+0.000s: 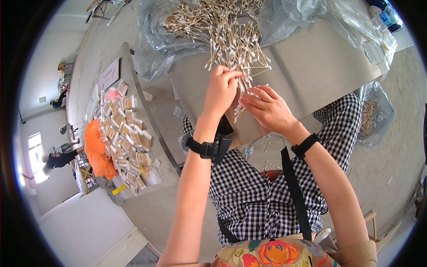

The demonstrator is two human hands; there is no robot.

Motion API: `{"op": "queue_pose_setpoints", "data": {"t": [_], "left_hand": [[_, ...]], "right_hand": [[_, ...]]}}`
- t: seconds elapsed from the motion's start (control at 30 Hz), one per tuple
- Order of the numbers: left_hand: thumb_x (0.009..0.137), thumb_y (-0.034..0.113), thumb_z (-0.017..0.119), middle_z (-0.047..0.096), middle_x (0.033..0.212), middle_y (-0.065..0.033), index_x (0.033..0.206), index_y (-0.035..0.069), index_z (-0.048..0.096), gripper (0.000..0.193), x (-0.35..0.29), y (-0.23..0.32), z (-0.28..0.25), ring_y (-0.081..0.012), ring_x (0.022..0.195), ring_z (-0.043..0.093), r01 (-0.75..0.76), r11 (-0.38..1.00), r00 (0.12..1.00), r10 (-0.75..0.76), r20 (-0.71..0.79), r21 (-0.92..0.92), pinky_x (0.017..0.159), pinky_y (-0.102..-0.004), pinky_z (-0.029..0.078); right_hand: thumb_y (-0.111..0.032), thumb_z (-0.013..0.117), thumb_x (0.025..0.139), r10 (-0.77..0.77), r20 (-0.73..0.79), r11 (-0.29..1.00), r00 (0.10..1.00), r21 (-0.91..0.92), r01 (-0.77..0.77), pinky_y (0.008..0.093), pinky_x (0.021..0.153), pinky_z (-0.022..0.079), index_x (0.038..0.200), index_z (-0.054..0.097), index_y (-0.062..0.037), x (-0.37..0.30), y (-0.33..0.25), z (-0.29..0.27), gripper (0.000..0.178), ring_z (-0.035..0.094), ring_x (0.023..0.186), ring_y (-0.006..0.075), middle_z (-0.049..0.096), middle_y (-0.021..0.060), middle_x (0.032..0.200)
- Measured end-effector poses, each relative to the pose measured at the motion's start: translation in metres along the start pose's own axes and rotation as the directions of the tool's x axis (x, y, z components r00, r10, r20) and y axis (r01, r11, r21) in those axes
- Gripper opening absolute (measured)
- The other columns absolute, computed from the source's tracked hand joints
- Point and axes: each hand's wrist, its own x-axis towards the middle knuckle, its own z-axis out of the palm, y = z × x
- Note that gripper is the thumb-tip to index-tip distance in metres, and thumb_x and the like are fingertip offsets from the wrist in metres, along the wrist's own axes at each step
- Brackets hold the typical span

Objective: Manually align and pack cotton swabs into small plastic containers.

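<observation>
A large heap of cotton swabs (233, 38), with wooden sticks and white tips, lies at the far side of the grey-brown table (307, 66). My left hand (221, 89) is at the near end of the heap, thumb and forefinger pinched on swabs. Beside it on the right, my right hand (269, 109) curls its fingers over a small bunch of swabs (240, 111) close to the table's near edge. The palms hide part of that bunch. Black bands circle both my wrists.
Crumpled clear plastic sheeting (153, 53) surrounds the heap. On a side table to the left, many packed swab bundles (126, 138) lie next to an orange bag (97, 151). A clear bag of swabs (371, 115) stands at the right. Loose swabs lie on the floor.
</observation>
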Motion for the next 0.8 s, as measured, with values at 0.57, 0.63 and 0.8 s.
{"op": "queue_pose_setpoints", "data": {"t": [0.57,0.63,0.8], "left_hand": [[0.086,0.007,0.070,0.064,0.096,-0.0087,0.097,0.000,0.066,0.014,-0.037,0.021,-0.005,-0.0179,0.081,0.063,0.229,0.973,0.950,-0.231,-0.210,-0.034,0.073,-0.0295,0.052],[0.083,0.018,0.079,0.062,0.086,-0.0051,0.091,0.001,0.064,0.024,-0.049,0.022,0.003,-0.0154,0.071,0.061,0.352,0.932,0.923,-0.361,-0.135,-0.089,0.066,-0.0290,0.052],[0.081,0.015,0.079,0.061,0.096,-0.0058,0.091,0.005,0.066,0.019,-0.060,0.031,0.011,-0.0192,0.082,0.060,0.333,0.942,0.912,-0.313,-0.264,0.036,0.075,-0.0331,0.052]], "right_hand": [[-0.008,0.069,0.076,-0.023,-0.075,0.997,0.997,0.070,0.028,0.0393,0.095,0.050,0.101,0.070,-0.0025,0.004,-0.001,-0.006,0.026,0.063,0.107,0.0240,0.068,0.0064,0.107],[-0.008,0.069,0.076,-0.034,-0.082,0.994,0.996,0.098,0.042,0.0389,0.095,0.050,0.101,0.070,-0.0024,0.004,-0.002,-0.005,0.025,0.063,0.107,0.0238,0.068,0.0063,0.107],[-0.009,0.067,0.074,-0.049,-0.130,0.994,0.990,0.088,0.061,0.0367,0.091,0.050,0.094,0.069,-0.0014,0.005,-0.002,-0.001,0.021,0.062,0.102,0.0227,0.066,0.0055,0.098]]}}
